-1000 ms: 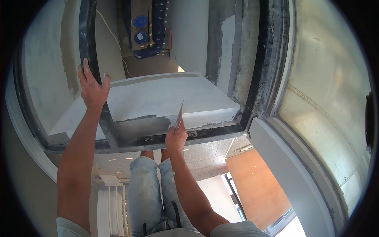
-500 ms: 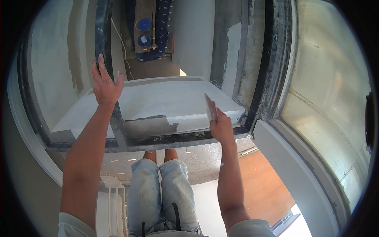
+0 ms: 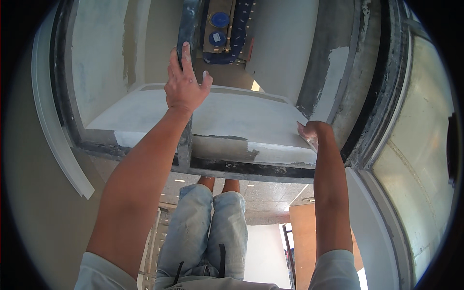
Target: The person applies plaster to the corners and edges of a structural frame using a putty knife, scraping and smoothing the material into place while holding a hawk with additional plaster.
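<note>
My left hand (image 3: pixel 186 87) rests against the dark upright post (image 3: pixel 187 29) of the window frame, fingers stretched out and thumb apart. At the right end of the sill, my right hand (image 3: pixel 318 129) is closed around a putty knife (image 3: pixel 312 141); its handle is mostly hidden by the bent wrist, and only part of the blade shows. The blade is down by the front corner of the white-plastered sill (image 3: pixel 232 113); whether it touches the surface, I cannot tell. A bare grey patch (image 3: pixel 220 146) shows on the sill's front face beside white filler.
The dark lower frame bar (image 3: pixel 251 169) runs between my legs and the sill. Beyond the opening, two blue round lids (image 3: pixel 220 20) sit on a plank. A frosted pane (image 3: pixel 415 145) stands to the right. The right-hand reveal carries a white filler patch (image 3: pixel 333 82).
The view has shifted left, so the scene sits further right. My right hand has turned and moved to the sill's right corner with the putty knife. My left hand stays on the post.
</note>
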### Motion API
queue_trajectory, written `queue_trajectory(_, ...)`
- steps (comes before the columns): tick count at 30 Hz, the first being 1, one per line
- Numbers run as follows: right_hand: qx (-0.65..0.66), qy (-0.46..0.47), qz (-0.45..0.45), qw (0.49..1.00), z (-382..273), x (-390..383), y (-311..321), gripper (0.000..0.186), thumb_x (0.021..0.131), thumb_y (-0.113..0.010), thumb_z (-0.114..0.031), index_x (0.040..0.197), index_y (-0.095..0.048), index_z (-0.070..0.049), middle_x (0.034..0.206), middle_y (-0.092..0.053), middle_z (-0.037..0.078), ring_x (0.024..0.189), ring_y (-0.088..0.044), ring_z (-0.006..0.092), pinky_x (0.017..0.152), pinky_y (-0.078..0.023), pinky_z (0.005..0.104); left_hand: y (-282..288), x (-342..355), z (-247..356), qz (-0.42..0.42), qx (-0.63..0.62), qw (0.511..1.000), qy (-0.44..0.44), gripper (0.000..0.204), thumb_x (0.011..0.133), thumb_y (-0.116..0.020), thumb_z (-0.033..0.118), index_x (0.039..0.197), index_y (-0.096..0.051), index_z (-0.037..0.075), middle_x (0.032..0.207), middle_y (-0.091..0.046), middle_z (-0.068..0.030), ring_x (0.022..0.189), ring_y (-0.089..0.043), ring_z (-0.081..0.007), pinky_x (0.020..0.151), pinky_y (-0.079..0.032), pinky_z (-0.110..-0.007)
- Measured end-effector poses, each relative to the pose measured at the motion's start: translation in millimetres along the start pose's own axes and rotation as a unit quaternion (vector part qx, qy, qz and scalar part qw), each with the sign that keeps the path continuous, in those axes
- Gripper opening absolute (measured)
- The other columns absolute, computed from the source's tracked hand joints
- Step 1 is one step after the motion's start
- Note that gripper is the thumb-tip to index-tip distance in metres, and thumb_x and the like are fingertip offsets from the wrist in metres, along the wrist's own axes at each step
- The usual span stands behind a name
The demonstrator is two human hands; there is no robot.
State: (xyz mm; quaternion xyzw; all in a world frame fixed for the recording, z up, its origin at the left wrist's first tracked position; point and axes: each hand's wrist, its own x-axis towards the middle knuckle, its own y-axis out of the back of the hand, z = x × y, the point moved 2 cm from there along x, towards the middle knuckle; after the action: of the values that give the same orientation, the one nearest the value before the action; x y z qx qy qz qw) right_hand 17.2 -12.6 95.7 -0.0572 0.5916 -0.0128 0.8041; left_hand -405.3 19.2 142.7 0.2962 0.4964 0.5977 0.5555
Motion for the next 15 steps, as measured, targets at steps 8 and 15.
queue_trajectory(8, 0.171, 0.123, -0.100, 0.972, -155.1, -37.6, 1.7, 0.043, 0.093, -0.060, -0.030, 0.125, -0.071, -0.004, 0.124, -0.070, 0.020, 0.122, -0.063, 0.0376, 0.109, -0.045, 0.0446, 5.2, 2.6, -5.0, -0.024, 0.001, 1.000, 0.001, 0.098, 0.083, -0.072, 0.031, 0.163, -0.018, 0.016, 0.157, -0.028, -0.0221, 0.137, -0.046, -0.0418, 0.091, -0.059, -0.049)
queue_trajectory(15, 0.064, 0.331, 0.037, 0.941, -223.1, -112.8, 36.7, 0.042, 0.073, -0.070, -0.023, 0.104, -0.072, 0.004, 0.094, -0.072, 0.022, 0.079, -0.067, 0.0320, 0.073, -0.053, 0.0412, 6.0, 1.0, -8.0, -0.009, -0.028, 0.999, -0.017, 0.096, 0.083, -0.071, 0.031, 0.163, -0.020, 0.015, 0.156, -0.030, -0.0218, 0.132, -0.049, -0.0417, 0.087, -0.060, -0.049)
